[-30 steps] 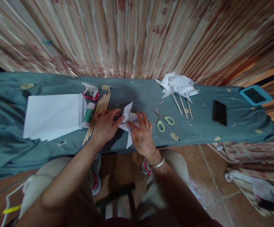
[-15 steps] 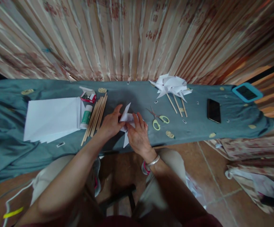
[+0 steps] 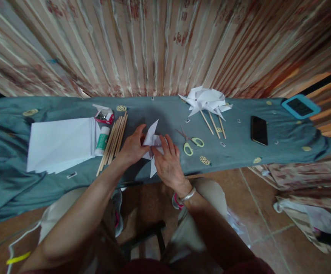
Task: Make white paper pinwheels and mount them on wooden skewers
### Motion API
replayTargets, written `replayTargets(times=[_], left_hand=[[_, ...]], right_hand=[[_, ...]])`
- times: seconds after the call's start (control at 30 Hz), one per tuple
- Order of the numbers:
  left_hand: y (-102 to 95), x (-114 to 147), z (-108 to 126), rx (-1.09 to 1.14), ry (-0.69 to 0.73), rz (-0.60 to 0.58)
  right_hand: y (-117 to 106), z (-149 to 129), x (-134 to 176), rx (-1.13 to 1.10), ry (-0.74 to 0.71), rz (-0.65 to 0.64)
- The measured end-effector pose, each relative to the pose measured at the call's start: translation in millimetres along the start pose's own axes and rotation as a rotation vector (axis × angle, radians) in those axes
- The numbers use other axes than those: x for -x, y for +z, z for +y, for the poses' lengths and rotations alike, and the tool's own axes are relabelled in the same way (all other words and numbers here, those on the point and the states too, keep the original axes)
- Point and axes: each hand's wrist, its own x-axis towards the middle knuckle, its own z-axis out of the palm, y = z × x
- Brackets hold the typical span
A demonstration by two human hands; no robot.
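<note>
A white paper pinwheel (image 3: 151,137) lies between my hands at the middle of the cloth-covered table, its pointed blades sticking out toward the back and the front. My left hand (image 3: 135,146) grips its left side between thumb and fingers. On its right side rests my right hand (image 3: 167,160), fingers bent over the paper and pressing near the centre. My fingers hide part of the folds. Just right of my right hand lie scissors (image 3: 188,141) with yellow-green handles, blades apart.
Wooden sticks (image 3: 113,140), a glue stick (image 3: 102,140), a red-and-white box of pins (image 3: 104,115) and stacked white paper (image 3: 61,144) are on the left. Finished pinwheels on sticks (image 3: 207,102) lie at the back right, then a black phone (image 3: 259,130) and a blue-framed device (image 3: 301,107).
The view has shifted slightly. Both hands stay on the pinwheel, and its back blade shows a little wider between them.
</note>
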Motion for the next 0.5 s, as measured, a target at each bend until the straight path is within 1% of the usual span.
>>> replayTargets(times=[0.3, 0.5], left_hand=[[-0.5, 0.2, -5.0, 0.207, 0.004, 0.018], [-1.1, -0.7, -11.9, 0.382, 0.008, 0.041]], right_hand=[[-3.6, 2.3, 2.7, 0.018, -0.034, 0.012], [-3.5, 2.4, 4.5, 0.027, -0.057, 0.061]])
